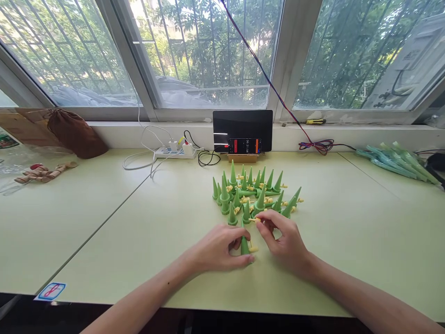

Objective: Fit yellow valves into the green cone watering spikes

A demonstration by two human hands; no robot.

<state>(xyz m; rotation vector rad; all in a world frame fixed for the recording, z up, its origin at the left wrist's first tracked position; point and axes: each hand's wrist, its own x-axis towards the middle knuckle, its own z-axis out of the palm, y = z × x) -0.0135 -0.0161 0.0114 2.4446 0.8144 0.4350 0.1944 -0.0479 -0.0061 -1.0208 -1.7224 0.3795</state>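
Observation:
Between the thumb and fingers of my left hand (222, 248) is a green cone (244, 246), low over the table near its front. A small yellow peg-like piece (253, 249) shows beside that cone, close to my thumb tip. My right hand (283, 236) pinches another small yellow piece (256, 220) with a thin stem that points left. Just beyond both hands stands a cluster of green pointed cones (261, 199), some upright and some lying over. More yellow pieces (245, 200) are scattered among them, too small to make out in detail.
Behind the cones a phone with a timer (245, 145) leans against a black tablet (243, 121). A power strip (175, 152) with cables sits at back left, near a brown bag (76, 134) and wooden pieces (45, 172). Bundled wires (318, 147) and green-blue plastic pieces (396, 160) lie at back right.

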